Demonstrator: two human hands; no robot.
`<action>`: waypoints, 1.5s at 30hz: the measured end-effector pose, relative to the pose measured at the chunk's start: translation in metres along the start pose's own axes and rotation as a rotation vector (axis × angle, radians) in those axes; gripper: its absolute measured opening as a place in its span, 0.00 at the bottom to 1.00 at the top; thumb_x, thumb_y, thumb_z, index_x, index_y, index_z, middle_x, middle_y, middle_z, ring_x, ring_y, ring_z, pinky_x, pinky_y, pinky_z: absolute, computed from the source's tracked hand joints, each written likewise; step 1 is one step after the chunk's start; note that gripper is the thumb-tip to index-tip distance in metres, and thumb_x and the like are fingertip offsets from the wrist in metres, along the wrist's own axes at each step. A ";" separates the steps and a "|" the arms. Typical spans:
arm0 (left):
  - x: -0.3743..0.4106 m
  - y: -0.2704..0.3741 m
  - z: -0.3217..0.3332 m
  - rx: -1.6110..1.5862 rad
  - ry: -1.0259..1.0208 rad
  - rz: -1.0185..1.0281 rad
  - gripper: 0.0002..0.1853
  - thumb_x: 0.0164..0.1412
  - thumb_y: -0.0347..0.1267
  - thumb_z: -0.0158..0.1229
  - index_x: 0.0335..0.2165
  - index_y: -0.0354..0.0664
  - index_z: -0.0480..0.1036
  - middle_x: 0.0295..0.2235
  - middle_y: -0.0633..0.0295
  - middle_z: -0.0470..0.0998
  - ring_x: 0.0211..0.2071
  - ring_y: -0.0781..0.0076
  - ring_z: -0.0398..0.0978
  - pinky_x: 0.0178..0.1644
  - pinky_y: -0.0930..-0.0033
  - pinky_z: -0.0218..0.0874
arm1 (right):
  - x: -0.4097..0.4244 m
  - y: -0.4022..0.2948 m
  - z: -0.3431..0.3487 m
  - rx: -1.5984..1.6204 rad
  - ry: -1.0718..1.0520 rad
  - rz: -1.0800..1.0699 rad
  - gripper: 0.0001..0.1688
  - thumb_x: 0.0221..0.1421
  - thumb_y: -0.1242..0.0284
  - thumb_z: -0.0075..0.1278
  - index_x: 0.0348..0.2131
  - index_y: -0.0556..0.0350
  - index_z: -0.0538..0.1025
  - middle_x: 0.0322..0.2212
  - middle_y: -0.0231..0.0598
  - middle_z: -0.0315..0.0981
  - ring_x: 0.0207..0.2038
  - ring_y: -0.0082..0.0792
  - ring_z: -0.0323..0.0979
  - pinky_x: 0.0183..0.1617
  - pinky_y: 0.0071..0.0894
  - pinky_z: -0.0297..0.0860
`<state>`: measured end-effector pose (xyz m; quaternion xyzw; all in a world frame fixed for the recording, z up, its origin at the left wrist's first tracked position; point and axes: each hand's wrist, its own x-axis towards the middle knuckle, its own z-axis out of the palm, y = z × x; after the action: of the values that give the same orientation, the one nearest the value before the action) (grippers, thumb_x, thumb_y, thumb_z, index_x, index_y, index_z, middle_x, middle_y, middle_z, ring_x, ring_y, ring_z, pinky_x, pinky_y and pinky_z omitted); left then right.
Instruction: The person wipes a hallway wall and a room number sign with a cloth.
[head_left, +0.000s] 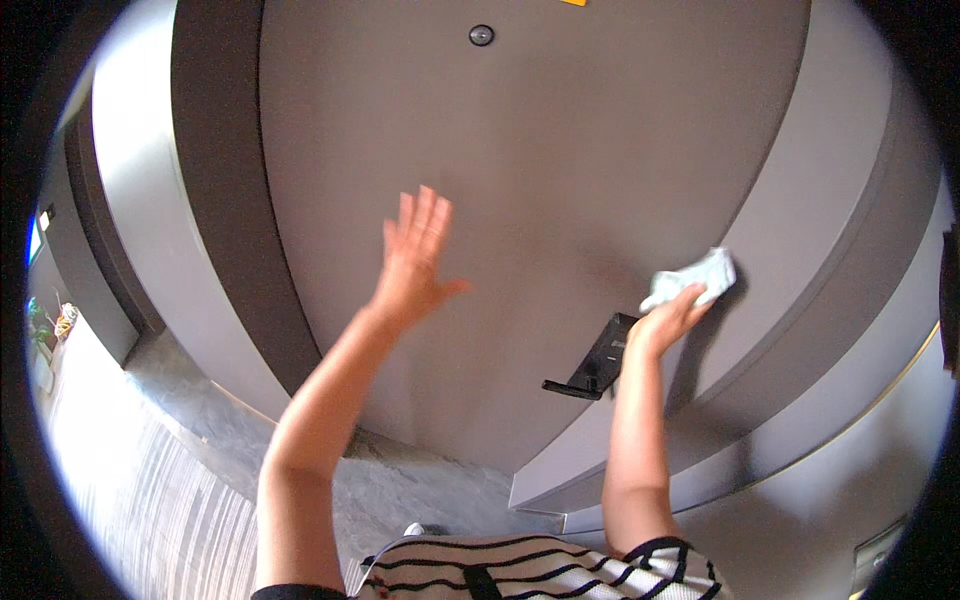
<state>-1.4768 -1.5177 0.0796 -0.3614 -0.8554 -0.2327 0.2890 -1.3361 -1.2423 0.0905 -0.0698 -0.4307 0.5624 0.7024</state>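
Observation:
A tall grey-brown door (525, 187) fills the middle of the view. My right hand (667, 319) grips a pale, folded cloth (694, 277) against or close to the door's right edge and the frame; contact is hard to tell. Just left of that wrist is a black door lock with a lever handle (600, 360), its upper end partly behind my hand. My left hand (416, 259) is raised before the door with fingers spread, holding nothing. Whether its palm touches the door cannot be seen. A round peephole (481, 35) sits high on the door.
A dark door frame (225, 187) runs along the left, and a grey frame (810, 225) along the right. Below lie a grey marble-look floor (420, 487) and a striped carpet (172, 487). Plants (37, 326) stand at far left. An orange piece (574, 2) shows at the top.

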 end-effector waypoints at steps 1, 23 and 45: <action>0.007 -0.035 -0.006 0.081 0.062 -0.014 0.63 0.35 0.42 0.72 0.62 0.50 0.36 0.63 0.52 0.30 0.63 0.48 0.27 0.62 0.35 0.31 | 0.015 0.001 0.009 -0.154 -0.009 -0.060 0.35 0.63 0.58 0.35 0.61 0.59 0.47 0.58 0.51 0.49 0.57 0.41 0.56 0.59 0.40 0.53; 0.074 -0.115 -0.011 0.275 -0.027 -0.258 0.70 0.27 0.43 0.74 0.62 0.58 0.33 0.61 0.48 0.20 0.62 0.39 0.21 0.53 0.30 0.51 | 0.092 -0.022 0.193 -1.142 0.090 -0.766 0.37 0.59 0.48 0.31 0.62 0.40 0.48 0.63 0.41 0.35 0.64 0.59 0.31 0.58 0.76 0.30; 0.062 -0.106 -0.010 0.274 0.114 -0.213 0.70 0.25 0.37 0.74 0.62 0.60 0.33 0.62 0.52 0.22 0.62 0.42 0.24 0.53 0.31 0.52 | 0.168 -0.049 0.103 -1.104 -0.040 -1.038 0.36 0.59 0.48 0.32 0.61 0.41 0.52 0.63 0.43 0.38 0.64 0.54 0.33 0.62 0.63 0.32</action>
<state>-1.5892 -1.5609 0.1083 -0.2124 -0.8947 -0.1634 0.3573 -1.3711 -1.1567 0.2713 -0.1895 -0.6399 -0.1364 0.7321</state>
